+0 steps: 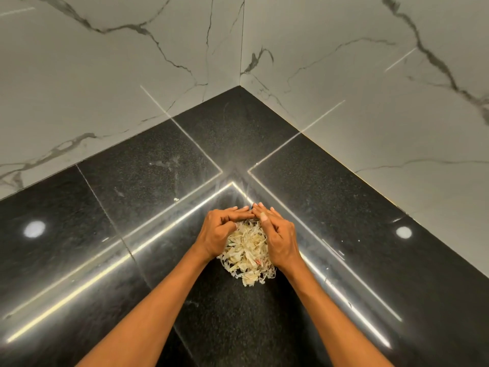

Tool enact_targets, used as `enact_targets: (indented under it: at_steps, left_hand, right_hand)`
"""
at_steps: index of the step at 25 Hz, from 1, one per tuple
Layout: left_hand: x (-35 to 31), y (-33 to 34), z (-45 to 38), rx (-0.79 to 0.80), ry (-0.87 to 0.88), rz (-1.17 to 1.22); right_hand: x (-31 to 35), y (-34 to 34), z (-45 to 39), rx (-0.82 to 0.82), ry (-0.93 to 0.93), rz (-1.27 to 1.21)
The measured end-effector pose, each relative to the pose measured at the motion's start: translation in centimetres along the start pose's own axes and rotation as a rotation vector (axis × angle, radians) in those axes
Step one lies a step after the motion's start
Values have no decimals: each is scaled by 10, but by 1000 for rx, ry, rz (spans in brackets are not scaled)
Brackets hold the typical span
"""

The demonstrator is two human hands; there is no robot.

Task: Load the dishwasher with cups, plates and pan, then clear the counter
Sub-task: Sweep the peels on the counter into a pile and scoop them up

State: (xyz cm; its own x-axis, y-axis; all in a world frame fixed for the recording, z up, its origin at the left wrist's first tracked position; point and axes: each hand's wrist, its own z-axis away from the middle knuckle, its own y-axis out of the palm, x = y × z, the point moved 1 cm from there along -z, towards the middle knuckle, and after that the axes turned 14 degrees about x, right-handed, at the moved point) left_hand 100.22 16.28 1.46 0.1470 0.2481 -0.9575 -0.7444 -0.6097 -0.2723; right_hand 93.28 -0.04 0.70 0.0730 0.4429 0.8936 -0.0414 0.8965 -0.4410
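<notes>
The pile of pale peels [247, 254] is heaped on the black counter [344, 197], out from its back corner; it is cupped on both sides, the left hand [221, 230] and right hand [276, 235] equally near, fingers curled round it and fingertips meeting behind; its long way runs toward the person, so a pull that way seems next.

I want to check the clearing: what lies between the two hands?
In the head view, a pile of pale peelings lies between the left hand and right hand, on the black counter.
</notes>
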Motion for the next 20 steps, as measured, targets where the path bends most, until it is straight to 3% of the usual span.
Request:
enact_targets:
  at_steps: [6, 11, 14, 16, 18, 20]
  left_hand:
    - [8, 5, 8, -251, 49, 330]
    - [3, -25, 12, -391, 60, 434]
    - [10, -58, 17, -559, -21, 247]
    - [18, -76, 21, -614, -194, -64]
    - [29, -79, 25, -532, -360, -389]
    - [35, -62, 29, -399, -382, -565]
  right_hand:
    - [5, -15, -9, -71, -24, -203]
    - [17, -42, -68, 30, -21, 87]
    - [5, -49, -105, 149, 32, 312]
    - [-3, -51, -119, 201, 76, 401]
    - [-6, -48, -117, 228, 55, 439]
    - [-6, -40, -96, 258, -8, 444]
